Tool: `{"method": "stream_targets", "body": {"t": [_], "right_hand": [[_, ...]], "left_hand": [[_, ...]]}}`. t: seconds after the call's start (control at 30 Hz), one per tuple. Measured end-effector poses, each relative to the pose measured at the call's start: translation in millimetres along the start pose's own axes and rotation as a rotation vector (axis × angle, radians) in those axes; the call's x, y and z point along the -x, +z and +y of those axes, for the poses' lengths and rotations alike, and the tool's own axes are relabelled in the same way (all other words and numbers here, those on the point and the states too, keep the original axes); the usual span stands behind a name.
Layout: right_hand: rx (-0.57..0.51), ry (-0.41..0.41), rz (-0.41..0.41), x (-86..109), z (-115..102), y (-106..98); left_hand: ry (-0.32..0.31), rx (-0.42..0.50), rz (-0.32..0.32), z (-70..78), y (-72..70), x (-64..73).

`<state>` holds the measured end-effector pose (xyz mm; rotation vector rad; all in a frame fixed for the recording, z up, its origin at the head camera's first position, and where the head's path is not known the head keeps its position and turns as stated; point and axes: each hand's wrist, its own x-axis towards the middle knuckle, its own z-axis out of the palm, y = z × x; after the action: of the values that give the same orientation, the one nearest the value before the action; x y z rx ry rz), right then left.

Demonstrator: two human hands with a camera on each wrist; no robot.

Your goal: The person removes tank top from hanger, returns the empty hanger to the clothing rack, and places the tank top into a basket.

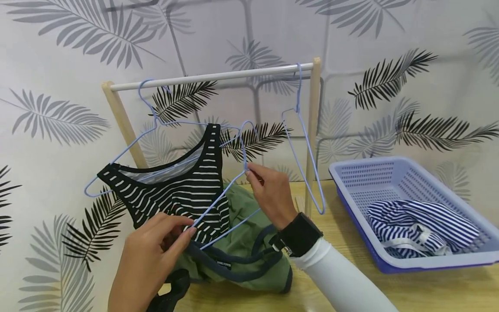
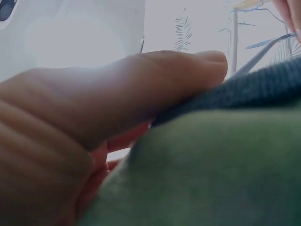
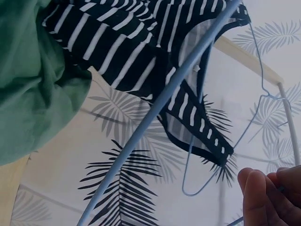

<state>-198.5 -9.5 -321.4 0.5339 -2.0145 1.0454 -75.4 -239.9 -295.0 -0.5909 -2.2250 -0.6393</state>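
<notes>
My right hand (image 1: 273, 193) pinches a blue clothes hanger (image 1: 218, 197) just below its hook. Lower on the left, my left hand (image 1: 152, 255) pinches the hanger's sloping arm; in the left wrist view its thumb (image 2: 178, 70) lies against the navy trim of a green top (image 2: 211, 165). That green top (image 1: 269, 281) hangs loosely over the table beneath the hanger, its label showing at the neckline. Behind, a black-and-white striped tank top (image 1: 199, 173) is on another blue hanger (image 1: 132, 145). Part of the held hanger's far arm is hidden.
A wooden clothes rack with a white rail (image 1: 234, 74) stands at the back. Another blue hanger (image 1: 304, 143) dangles near its right post (image 1: 313, 108). At right, a purple basket (image 1: 351, 208) contains a blue-and-white striped garment (image 1: 425, 225). A patterned wall is behind.
</notes>
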Motion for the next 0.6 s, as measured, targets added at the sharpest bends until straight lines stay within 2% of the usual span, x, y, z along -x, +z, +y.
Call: {"method": "stream_targets", "body": {"t": [0.23, 0.6], "right_hand": [[-0.005, -0.02, 0.016, -1.8, 6, 0], [0.0, -0.041, 0.038, -8.1, 6, -2]], "left_hand": [[0.004, 0.03, 0.03, -1.0, -9.1, 4.5], [0.014, 0.033, 0.048, -3.9, -12.8, 6.5]]}}
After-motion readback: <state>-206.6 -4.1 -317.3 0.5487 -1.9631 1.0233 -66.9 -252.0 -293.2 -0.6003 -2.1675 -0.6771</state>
